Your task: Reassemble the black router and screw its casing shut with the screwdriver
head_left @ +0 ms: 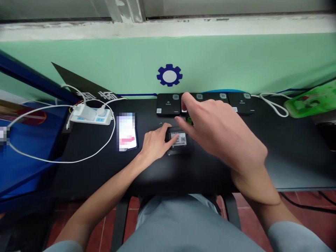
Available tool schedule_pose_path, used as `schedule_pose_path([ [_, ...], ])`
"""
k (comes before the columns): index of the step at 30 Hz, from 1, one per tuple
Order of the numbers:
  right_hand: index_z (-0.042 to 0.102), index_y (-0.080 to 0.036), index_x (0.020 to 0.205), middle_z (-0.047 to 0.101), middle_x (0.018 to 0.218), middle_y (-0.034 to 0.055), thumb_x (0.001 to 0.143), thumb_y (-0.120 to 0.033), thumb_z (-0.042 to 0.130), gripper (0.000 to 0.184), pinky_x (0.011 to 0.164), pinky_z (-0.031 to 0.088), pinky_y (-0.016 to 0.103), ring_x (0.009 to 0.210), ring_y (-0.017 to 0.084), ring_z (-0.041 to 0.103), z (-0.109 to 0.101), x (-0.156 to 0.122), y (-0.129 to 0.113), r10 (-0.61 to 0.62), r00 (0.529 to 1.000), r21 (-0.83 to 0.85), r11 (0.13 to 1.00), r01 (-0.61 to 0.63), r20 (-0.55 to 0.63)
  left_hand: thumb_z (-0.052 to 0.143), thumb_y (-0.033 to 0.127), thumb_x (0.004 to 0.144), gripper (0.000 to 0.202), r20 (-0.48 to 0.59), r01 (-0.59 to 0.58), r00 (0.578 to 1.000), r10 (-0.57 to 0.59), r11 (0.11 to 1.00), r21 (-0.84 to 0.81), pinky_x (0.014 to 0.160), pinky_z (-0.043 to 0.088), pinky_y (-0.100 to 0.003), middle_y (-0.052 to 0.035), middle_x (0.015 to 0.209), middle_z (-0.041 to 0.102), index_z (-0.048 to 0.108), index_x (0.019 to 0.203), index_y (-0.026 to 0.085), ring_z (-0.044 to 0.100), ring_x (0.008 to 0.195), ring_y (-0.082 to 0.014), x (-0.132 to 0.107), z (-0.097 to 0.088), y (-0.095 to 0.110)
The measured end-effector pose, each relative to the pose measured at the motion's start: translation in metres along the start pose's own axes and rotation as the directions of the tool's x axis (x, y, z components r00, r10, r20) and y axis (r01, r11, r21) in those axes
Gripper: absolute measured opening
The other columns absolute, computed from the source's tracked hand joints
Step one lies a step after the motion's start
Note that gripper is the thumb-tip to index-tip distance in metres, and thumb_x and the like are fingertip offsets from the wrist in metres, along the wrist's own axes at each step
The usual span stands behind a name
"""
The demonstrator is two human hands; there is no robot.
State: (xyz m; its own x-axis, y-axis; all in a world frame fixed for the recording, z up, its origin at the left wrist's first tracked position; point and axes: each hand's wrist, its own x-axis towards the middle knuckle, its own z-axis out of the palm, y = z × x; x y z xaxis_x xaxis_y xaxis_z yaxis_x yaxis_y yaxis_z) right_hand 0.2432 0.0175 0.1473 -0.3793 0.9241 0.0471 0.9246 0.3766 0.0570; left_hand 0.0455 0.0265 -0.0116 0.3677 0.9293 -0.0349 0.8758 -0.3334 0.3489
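A small black electronics box [181, 149] lies flat on the black table, its white label facing up. My left hand [156, 142] grips its left side, the thumb over the label and the fingers at the far left corner. Above the box's right side, my right hand [223, 134] is closed around a mostly hidden tool with a green part [189, 120], which looks like a screwdriver. Its tip is hidden, so I cannot tell whether it touches the box. A tiny metallic piece [160, 123] lies beside my left fingers.
Several similar black boxes [168, 105] stand in a row along the wall, partly behind my right hand. A lit phone [127, 132] lies to the left. Farther left are a white power strip [91, 115] and a looping white cable [70, 162]. A green package [312, 99] sits at far right.
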Motion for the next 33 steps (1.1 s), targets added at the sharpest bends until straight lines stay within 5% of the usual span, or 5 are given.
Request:
schedule_pose_path([
  [33, 0.056, -0.017, 0.122, 0.065, 0.081, 0.0059, 0.113, -0.036, 0.047, 0.023, 0.062, 0.026, 0.037, 0.068, 0.023, 0.058, 0.0033, 0.0081, 0.0078, -0.001, 1.000, 0.066, 0.998, 0.000, 0.007, 0.052, 0.067, 0.109, 0.052, -0.018, -0.008, 1.000, 0.008, 1.000, -0.004, 0.068, 0.050, -0.034, -0.0044, 0.089, 0.079, 0.063, 0.137, 0.024, 0.078, 0.079, -0.0285, -0.0007, 0.0006, 0.0005],
])
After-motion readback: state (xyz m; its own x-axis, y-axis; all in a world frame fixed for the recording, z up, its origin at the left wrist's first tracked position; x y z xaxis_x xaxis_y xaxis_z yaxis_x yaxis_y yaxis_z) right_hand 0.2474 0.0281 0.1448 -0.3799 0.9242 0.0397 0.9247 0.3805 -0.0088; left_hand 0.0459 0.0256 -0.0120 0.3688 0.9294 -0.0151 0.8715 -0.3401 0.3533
